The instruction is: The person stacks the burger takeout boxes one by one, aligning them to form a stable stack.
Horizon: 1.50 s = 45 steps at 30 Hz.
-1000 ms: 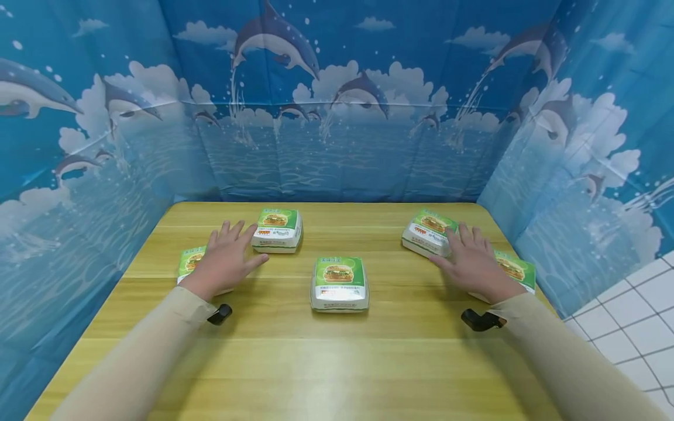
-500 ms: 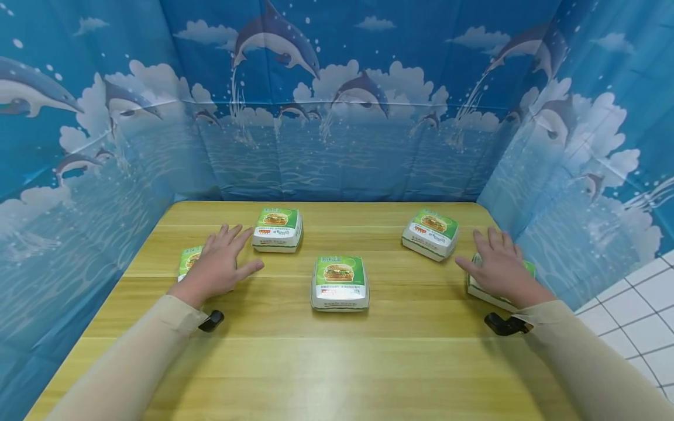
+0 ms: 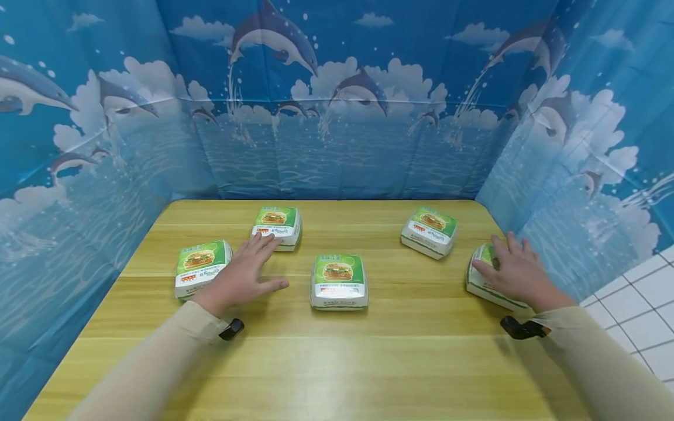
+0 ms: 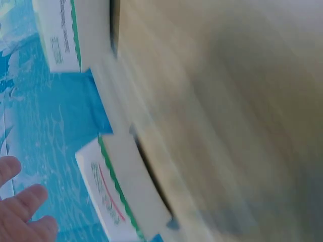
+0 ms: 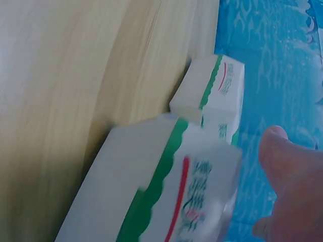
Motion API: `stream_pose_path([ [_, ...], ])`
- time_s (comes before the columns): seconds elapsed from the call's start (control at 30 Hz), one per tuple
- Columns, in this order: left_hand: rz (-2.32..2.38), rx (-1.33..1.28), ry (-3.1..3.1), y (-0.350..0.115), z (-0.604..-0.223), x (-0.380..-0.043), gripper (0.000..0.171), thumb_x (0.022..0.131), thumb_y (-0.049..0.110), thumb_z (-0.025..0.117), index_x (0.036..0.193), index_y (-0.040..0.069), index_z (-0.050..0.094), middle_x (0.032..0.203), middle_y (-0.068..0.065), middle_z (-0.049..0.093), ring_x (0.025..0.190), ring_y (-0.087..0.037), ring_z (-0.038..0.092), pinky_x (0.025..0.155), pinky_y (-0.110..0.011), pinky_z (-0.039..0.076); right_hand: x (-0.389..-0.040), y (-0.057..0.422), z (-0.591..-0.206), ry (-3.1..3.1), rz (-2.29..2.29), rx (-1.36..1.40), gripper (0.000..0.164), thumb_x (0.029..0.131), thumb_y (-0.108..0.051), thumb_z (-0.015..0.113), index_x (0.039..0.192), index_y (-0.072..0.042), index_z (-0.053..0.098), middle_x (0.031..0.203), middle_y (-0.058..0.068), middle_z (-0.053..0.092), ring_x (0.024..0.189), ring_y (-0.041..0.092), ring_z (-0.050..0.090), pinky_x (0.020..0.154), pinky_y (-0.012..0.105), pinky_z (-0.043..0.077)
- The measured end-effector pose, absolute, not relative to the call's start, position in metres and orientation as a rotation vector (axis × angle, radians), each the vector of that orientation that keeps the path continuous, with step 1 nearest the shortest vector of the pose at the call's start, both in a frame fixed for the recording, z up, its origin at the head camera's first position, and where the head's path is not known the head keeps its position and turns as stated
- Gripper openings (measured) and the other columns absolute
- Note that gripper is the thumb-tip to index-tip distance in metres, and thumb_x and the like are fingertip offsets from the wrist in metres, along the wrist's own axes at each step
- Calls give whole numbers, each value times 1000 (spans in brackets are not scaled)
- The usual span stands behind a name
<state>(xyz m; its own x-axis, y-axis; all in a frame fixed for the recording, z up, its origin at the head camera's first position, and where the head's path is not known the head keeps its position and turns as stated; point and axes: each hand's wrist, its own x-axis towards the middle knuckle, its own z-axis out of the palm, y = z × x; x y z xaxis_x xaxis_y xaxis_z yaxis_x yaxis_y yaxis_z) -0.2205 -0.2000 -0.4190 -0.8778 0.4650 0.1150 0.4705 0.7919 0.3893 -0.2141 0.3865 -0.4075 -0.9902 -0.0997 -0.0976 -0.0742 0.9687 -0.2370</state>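
Several white-and-green burger boxes, each with a burger picture on its lid, lie on the wooden table. My left hand (image 3: 243, 282), fingers straight and spread, hovers between the left burger box (image 3: 195, 269) and the back-left burger box (image 3: 277, 217). Its fingertips overlap the back-left box's front in the head view; contact cannot be told. Over at the right, my right hand (image 3: 521, 273) is above the right burger box (image 3: 480, 272) with fingers extended, hiding much of its lid. Neither hand holds anything. The middle burger box (image 3: 339, 282) and back-right burger box (image 3: 429, 231) stand apart from both hands.
The table (image 3: 337, 362) meets a blue dolphin-print curtain (image 3: 337, 152) at its back and along both sides. White floor tiles (image 3: 632, 310) show beyond the right edge. A black wrist camera (image 3: 231, 329) sits under the left cuff.
My right hand has moved right, from the back-right box to over the right box. My left hand has shifted right, uncovering most of the left box. The boxes have stayed in place.
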Motion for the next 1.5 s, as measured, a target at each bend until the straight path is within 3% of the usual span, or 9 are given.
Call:
stream_pose_path([
  [0.3,-769,-867,-2958,-170,-429,-222,98,95,63,70,169,15,27,175,-13,23,164,-40,12,130,-65,14,-206,406,-411,2982,-386,-116,98,109,-62,38,165,10,0,161,50,-11,141,80,-10,109,89,5],
  [0.53,-849,-883,-3016,-150,-436,-227,102,93,72,65,170,22,23,177,-6,17,165,-37,7,130,-65,16,-203,418,-417,2963,-390,-125,96,111,-60,36,164,11,-1,160,51,-12,139,81,-10,107,90,7],
  [0.83,-934,-943,-3030,-134,-449,-231,105,90,72,68,170,19,24,177,-12,19,164,-40,12,129,-63,20,-202,423,-418,2907,-458,-122,97,111,-60,37,163,13,0,159,52,-13,139,81,-4,105,90,15],
  [1.0,-967,-955,-3044,-130,-450,-231,107,90,69,71,170,17,24,176,-6,24,163,-32,21,131,-55,24,-200,425,-417,2845,-535,-83,99,110,-62,35,163,11,-7,159,51,-17,138,79,9,103,88,25],
  [1.2,-1002,-910,-3081,-129,-450,-232,108,87,71,73,170,21,24,174,1,28,160,-22,29,129,-46,30,-196,430,-419,2800,-642,-102,94,112,-56,34,163,9,-12,159,49,-22,142,77,-2,103,88,20],
  [1.33,-1010,-888,-3097,-128,-451,-233,110,86,73,74,170,23,23,174,2,28,159,-21,31,128,-45,33,-193,433,-418,2764,-692,-108,97,112,-54,39,162,8,-16,158,49,-24,142,76,-7,103,89,19],
  [1.5,-1026,-881,-3096,-129,-453,-234,110,85,72,74,170,24,23,174,2,28,159,-20,31,128,-46,34,-190,434,-418,2759,-695,-107,108,107,-52,53,161,8,-18,158,49,-24,140,79,1,102,87,26],
])
